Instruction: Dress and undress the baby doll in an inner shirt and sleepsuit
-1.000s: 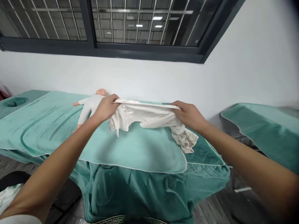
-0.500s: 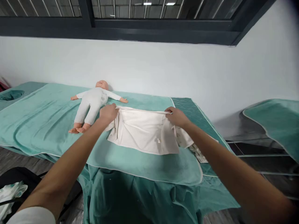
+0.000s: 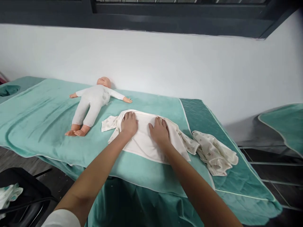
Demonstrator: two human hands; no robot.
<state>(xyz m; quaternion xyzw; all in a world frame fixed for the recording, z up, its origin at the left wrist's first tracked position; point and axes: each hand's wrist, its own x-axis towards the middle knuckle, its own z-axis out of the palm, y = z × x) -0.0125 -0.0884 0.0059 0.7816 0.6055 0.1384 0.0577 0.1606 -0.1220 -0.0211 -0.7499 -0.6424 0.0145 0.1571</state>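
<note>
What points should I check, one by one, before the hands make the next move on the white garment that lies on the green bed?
1. Left hand rests flat on the white garment: ok.
2. Right hand rests flat on it, apart from the left: ok.
3. Garment fully spread: not ok; the sleeve on the doll's side lies crumpled.
4. Doll lies clear of the garment, not touching it: ok.
5. Patterned cloth kept apart: cannot tell; it lies bunched at the garment's right edge and may touch it.
6. Green towel smooth beneath: cannot tell; the garment hides it.
</note>
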